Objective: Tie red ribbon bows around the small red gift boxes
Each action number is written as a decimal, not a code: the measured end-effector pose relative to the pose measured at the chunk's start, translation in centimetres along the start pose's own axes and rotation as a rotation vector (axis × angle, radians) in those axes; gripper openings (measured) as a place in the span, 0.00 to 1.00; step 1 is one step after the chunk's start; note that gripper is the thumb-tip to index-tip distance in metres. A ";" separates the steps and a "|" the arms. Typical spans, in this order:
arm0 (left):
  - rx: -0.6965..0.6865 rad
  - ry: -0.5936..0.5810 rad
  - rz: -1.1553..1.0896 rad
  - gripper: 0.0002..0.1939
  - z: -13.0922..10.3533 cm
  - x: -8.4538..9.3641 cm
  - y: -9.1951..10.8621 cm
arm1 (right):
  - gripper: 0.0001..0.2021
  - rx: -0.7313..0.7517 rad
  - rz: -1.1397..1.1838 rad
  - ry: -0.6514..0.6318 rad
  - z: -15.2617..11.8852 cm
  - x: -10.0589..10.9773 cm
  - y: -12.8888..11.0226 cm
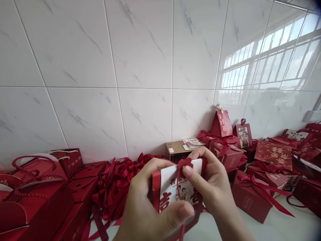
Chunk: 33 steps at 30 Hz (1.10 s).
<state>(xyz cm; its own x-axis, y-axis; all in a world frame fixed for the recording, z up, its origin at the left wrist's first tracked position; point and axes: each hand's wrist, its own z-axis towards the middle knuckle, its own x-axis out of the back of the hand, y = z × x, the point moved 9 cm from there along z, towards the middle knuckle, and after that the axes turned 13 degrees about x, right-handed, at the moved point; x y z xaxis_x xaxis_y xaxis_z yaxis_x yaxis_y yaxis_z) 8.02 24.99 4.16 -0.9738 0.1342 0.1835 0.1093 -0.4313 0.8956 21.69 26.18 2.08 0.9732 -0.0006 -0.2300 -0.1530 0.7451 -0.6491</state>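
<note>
Between my two hands is a small red-and-white gift box (pixel 164 187) with printed red characters and a little drawing of figures on its front. My left hand (pixel 147 204) wraps round the left side, its thumb laid across the lower front. At the top edge sits a red flower-shaped tag (pixel 184 163), with a thin red cord (pixel 179 187) running down the front from it. My right hand (pixel 213 184) holds the upper right corner, its thumb pressed on the flower tag. The box's back and lower part are mostly hidden.
Red ribbons (pixel 120 184) lie heaped behind my left hand. Red boxes with rope handles (pixel 37 197) stand at the left. A brown cardboard box (pixel 175 149) with printed cards is against the tiled wall. Ribbon-tied red boxes (pixel 250 197) crowd the right side.
</note>
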 end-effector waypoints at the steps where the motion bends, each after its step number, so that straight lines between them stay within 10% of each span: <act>1: 0.074 -0.016 -0.012 0.32 0.1 -0.1 -0.6 | 0.14 -0.004 -0.035 0.020 0.1 0.5 0.1; 6: 0.295 0.209 0.138 0.33 0.4 2.8 -2.3 | 0.14 0.131 -0.283 0.129 0.9 2.6 -0.7; 10: 0.458 0.060 0.226 0.21 0.5 2.6 -3.5 | 0.13 0.169 -0.375 0.161 1.2 3.0 -0.8; 14: 0.459 -0.058 0.233 0.20 -0.1 1.6 -3.7 | 0.13 0.203 -0.447 0.192 1.4 3.3 -0.8; 33: 0.494 0.070 0.161 0.15 -0.6 4.7 -4.0 | 0.12 0.251 -0.448 0.222 1.2 3.6 -1.6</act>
<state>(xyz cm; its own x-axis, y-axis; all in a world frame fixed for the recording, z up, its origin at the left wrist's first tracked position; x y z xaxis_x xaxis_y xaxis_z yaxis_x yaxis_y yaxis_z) 2.88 26.83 1.17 -0.9462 0.0334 0.3219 0.3229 0.0332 0.9458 25.64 25.81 3.19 0.8700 -0.4739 -0.1359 0.3395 0.7758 -0.5319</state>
